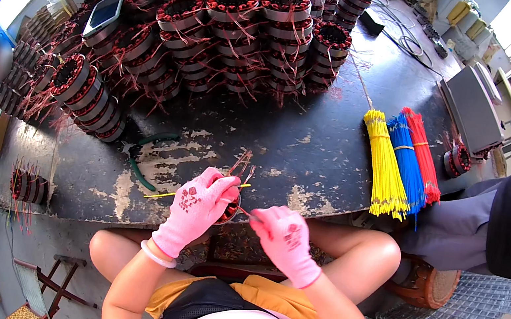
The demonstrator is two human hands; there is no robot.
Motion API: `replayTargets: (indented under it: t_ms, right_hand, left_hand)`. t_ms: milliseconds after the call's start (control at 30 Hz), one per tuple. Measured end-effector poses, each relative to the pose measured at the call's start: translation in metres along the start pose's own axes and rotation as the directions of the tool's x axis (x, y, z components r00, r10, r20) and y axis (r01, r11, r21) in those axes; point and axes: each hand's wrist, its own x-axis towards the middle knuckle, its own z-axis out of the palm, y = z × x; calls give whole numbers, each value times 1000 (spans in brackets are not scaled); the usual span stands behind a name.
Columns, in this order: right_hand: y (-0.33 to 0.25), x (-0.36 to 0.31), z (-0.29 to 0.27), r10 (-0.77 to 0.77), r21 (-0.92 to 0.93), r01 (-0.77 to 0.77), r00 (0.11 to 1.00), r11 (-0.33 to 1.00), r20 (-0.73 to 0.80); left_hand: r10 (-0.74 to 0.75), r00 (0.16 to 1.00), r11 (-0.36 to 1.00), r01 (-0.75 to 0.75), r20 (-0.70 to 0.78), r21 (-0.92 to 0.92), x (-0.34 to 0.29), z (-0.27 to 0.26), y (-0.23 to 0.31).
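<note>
My left hand [189,210], in a pink knit glove, is closed on a motor stator [230,213] at the table's front edge. The glove covers much of that stator, and copper wire ends [245,163] stick up past the fingers. A thin yellow wire [160,196] passes under the same hand and comes out on its right side. My right hand [286,241], gloved alike, is closed just right of the stator, pinching a thin reddish wire [244,212] that runs toward it. Left of my hands lie green-handled pliers [143,176].
Stacked stators [233,2] crowd the far left of the dark worn table [312,142]. Bundles of yellow [383,166], blue [409,160] and red wires [422,152] lie on the right. A screened device [105,12] rests on the stacks. Another person's legs [459,225] are close by on the right.
</note>
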Motion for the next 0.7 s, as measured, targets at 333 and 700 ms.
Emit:
replayTargets:
  t_ms: [333,700]
  right_hand:
    - [38,97,-2,260,473,-787,591,397,764]
    - [7,33,-9,278,625,-338,941,704,196]
  left_hand:
    - [-32,999,986,26,-32,-167,8,12,4]
    - [-39,997,979,23,-74,-205,4,15,-2]
